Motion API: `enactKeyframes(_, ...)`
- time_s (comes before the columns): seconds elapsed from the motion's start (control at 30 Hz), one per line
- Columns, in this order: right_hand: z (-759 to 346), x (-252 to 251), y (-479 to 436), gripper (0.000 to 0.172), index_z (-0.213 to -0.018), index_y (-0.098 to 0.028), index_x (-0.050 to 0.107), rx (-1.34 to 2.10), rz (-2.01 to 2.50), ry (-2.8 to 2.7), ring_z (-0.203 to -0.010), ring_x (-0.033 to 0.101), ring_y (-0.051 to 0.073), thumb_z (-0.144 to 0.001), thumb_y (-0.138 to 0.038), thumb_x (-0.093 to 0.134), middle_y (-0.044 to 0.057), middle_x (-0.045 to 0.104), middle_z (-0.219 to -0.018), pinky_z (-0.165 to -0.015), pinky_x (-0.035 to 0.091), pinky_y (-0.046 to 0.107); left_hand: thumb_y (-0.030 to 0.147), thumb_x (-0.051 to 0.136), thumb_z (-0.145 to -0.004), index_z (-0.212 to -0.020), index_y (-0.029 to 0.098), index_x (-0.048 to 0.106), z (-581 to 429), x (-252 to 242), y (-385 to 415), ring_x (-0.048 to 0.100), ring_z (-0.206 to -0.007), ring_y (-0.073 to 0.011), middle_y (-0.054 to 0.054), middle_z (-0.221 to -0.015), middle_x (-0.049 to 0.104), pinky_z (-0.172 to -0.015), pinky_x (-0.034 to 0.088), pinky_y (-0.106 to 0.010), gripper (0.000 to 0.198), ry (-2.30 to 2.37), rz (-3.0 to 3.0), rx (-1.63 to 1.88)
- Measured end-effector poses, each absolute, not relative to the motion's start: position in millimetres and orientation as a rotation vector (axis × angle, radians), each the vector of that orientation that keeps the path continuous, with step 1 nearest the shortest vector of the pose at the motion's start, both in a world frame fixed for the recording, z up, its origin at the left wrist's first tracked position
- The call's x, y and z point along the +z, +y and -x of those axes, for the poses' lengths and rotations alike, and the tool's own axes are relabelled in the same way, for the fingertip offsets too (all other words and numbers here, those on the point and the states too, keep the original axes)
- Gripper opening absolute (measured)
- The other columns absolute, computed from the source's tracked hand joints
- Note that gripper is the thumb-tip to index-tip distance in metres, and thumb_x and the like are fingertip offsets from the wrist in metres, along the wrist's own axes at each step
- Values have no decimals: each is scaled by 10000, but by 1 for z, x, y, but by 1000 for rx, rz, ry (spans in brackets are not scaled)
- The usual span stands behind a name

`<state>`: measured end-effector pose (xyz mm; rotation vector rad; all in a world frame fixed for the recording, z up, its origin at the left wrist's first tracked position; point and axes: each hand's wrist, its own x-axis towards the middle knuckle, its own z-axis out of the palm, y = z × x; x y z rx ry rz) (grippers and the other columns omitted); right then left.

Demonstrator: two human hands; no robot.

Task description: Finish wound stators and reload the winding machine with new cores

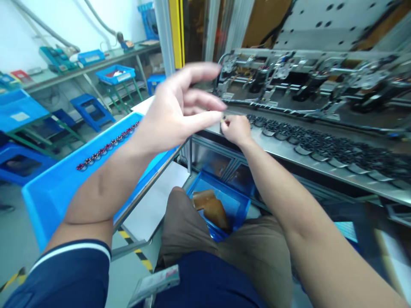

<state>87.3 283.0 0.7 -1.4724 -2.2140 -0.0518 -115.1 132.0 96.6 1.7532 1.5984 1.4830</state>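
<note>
My left hand [180,107] is raised in mid-air with its fingers stretched out and apart, nothing in it, above the near end of a blue tray [58,188]. A row of small dark rings [105,147] lies along that tray. My right hand [236,128] is closed in a pinch on a small dark part I cannot make out, at the left end of a metal conveyor shelf [289,154]. Several dark ring-shaped parts [321,143] lie in a line along that shelf.
A machine with metal fixtures [305,72] stands behind the shelf. A blue bin [237,201] holding brown pieces sits on the floor between my knees. Blue stools and bins [91,111] stand at the left by a wall bench.
</note>
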Motion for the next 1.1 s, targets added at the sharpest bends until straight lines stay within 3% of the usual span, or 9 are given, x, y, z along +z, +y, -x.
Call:
enactKeyframes(0.07, -86, 7, 281, 328, -953, -106, 744, -44, 1496, -2172, -888, 661, 291, -962, -263, 456, 192, 732, -927, -791, 459, 365, 181, 785, -711, -1356, 203, 577, 113, 89, 174, 668, -1212, -350, -84, -1157, 736, -973, 591, -487, 678, 1598, -1830, 1315)
enactKeyframes(0.13, -86, 10, 276, 275, -866, -135, 742, -56, 1493, -2129, -814, 658, 265, -935, -254, 504, 156, 731, -853, -737, 452, 329, 92, 780, -691, -1364, 185, 549, 112, 73, 220, 627, -1273, -313, -107, -1227, 713, -1109, 499, -490, 718, 1778, -1675, 1157)
enactKeyframes(0.3, -88, 11, 265, 322, -981, -129, 719, -227, 1389, -1983, -854, 651, 246, -986, -233, 413, 159, 712, -942, -720, 442, 313, 53, 829, -599, -1405, 118, 489, 116, 39, 299, 712, -1099, -328, -216, -1228, 699, -939, 583, -472, 877, 1640, -1598, 1072)
enactKeyframes(0.43, -90, 5, 262, 353, -1080, -144, 700, -340, 1238, -1966, -833, 637, 228, -1012, -256, 373, 142, 699, -928, -728, 444, 315, -2, 838, -521, -1415, 123, 465, 114, 27, 321, 706, -1107, -281, -202, -1223, 707, -986, 547, -413, 977, 1508, -1583, 1085)
enactKeyframes(0.57, -90, -2, 261, 332, -1090, -152, 696, -402, 1123, -1977, -783, 626, 209, -1000, -244, 390, 130, 697, -910, -696, 441, 306, -6, 822, -526, -1344, 114, 508, 106, 24, 326, 707, -1071, -262, -165, -1140, 738, -1022, 517, -420, 884, 1480, -1538, 1144)
enactKeyframes(0.7, -89, -2, 264, 330, -1063, -134, 694, -422, 1095, -1941, -742, 606, 200, -995, -242, 389, 139, 689, -919, -647, 413, 296, 35, 834, -534, -1260, 106, 549, 99, 35, 308, 708, -1045, -272, -153, -1101, 735, -1032, 507, -451, 782, 1481, -1483, 1300)
enactKeyframes(0.9, -87, 3, 260, 364, -1044, -116, 678, -284, 1053, -1947, -776, 606, 213, -1014, -260, 345, 154, 668, -927, -682, 435, 312, 223, 828, -630, -1257, 149, 563, 101, 38, 210, 724, -997, -214, -123, -1164, 703, -945, 568, -370, 685, 1320, -1400, 1581)
enactKeyframes(1.0, -96, -26, 228, 323, -1087, -152, 675, -137, 956, -2079, -896, 638, 223, -1025, -303, 397, 148, 677, -1006, -790, 494, 340, 307, 864, -609, -1137, 179, 647, 98, 24, 140, 729, -953, -203, -92, -1101, 729, -893, 588, -354, 586, 1199, -1326, 1661)
enactKeyframes(1.1, -124, -77, 175, 271, -1045, -160, 674, 51, 866, -2290, -834, 644, 180, -990, -401, 563, 84, 679, -943, -774, 548, 334, 318, 905, -609, -1037, 214, 716, 84, 15, 80, 725, -882, -173, -64, -1044, 754, -814, 597, -308, 479, 929, -1256, 1764)
